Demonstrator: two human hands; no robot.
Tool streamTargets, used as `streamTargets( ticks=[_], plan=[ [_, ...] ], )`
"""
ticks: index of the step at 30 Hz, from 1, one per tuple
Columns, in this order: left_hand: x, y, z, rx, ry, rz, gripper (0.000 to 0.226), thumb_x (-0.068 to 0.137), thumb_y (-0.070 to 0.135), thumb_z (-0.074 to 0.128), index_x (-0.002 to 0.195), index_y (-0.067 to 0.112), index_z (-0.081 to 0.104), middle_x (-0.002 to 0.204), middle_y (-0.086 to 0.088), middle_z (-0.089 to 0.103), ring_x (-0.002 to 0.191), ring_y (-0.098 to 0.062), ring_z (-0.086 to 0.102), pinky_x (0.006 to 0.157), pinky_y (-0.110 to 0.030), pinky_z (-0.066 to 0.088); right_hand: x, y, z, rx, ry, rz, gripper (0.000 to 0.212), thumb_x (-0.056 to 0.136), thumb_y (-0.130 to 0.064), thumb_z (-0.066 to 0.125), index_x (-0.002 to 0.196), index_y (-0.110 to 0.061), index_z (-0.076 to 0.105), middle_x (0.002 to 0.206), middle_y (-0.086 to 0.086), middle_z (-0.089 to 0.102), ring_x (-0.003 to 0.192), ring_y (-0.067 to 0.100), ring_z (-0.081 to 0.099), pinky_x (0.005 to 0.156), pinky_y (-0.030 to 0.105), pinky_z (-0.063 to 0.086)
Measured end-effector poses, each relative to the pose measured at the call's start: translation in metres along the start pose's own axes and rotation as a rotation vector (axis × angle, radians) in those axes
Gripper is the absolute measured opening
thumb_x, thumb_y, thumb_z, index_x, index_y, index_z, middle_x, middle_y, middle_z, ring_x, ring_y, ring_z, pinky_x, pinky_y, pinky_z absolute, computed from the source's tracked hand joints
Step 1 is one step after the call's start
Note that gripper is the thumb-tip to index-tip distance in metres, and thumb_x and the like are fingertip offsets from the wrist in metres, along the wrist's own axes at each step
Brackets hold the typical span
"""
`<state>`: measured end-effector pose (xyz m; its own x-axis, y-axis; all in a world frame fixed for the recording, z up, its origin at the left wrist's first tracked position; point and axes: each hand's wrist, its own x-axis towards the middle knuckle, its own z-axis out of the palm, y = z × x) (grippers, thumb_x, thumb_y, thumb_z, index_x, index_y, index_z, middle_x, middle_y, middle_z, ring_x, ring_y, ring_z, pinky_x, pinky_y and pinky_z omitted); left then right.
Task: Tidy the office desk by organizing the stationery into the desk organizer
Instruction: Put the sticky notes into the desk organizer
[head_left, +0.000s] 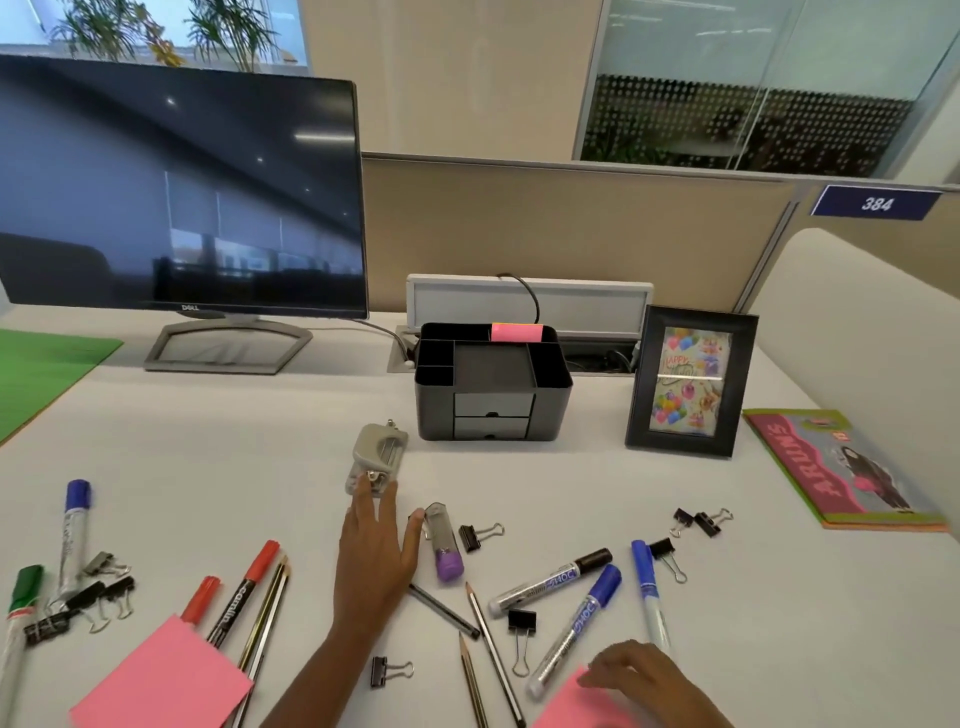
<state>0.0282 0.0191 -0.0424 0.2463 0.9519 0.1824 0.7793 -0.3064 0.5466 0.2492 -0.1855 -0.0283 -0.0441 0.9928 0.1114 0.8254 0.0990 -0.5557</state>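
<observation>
**A:** No grip yet. Our left hand (376, 551) is flat, palm down, fingers straight and a little spread. The fingertips (363, 501) are just reaching the near end of the grey metal hole punch (376, 457).

**B:** Touching, not clamping. The punch lies on the white desk (260, 441), just in front of the black plastic desk organizer (550, 384) and off its left corner.

**A:** How do we expect it to handle?

**B:** Our guess is stiff and fairly heavy for its size, with smooth metal that could slide under flat fingers. The lever may be sprung, so we'd take it across the body, thumb on one flank and fingers on the other, not by the lever tip.

**A:** One of the organizer's open top bins looks the likelier home; the two small front drawers seem too shallow to us.

**B:** Now the arm. The forearm runs up from the bottom edge with the wrist straight and the thumb swung out to the right, near the clear glue stick with the purple cap (444, 543).

**A:** A black binder clip (478, 535) sits just beyond that. We'd watch both when the hand closes.

**B:** Our right hand (641, 673) is low at the near edge, fingers bent down onto a pink paper sheet (566, 709). We cannot tell whether it pinches the sheet or only rests on it.

**A:** A pink note pad (516, 332) already stands in the organizer's back slot, and a black picture frame (691, 382) is upright to its right.
</observation>
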Motion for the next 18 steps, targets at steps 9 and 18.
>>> streamTargets(
  ticks=[9, 18],
  plan=[
    [-0.002, 0.000, 0.003, 0.016, -0.008, -0.018, 0.050, 0.094, 0.033, 0.044, 0.137, 0.008, 0.037, 0.150, -0.018, 0.028, 0.135, -0.034, 0.033, 0.109, -0.042, 0.034, 0.007, -0.015, -0.013, -0.151, -0.395, 0.059, 0.074, 0.073, -0.053, 0.064, 0.135, -0.049, 0.024, 0.132, -0.033, 0.017, 0.124, -0.007, 0.027, 0.101, 0.018, 0.029],
    [-0.004, -0.001, 0.004, 0.007, -0.002, -0.029, 0.048, 0.095, 0.034, 0.042, 0.136, 0.009, 0.039, 0.151, -0.017, 0.027, 0.136, -0.034, 0.033, 0.109, -0.041, 0.033, 0.044, -0.018, -0.026, -0.255, -0.429, 0.205, 0.061, 0.053, -0.054, 0.078, 0.094, -0.030, 0.039, 0.107, -0.012, 0.034, 0.097, 0.010, 0.035, 0.072, 0.025, 0.035]
  ],
)
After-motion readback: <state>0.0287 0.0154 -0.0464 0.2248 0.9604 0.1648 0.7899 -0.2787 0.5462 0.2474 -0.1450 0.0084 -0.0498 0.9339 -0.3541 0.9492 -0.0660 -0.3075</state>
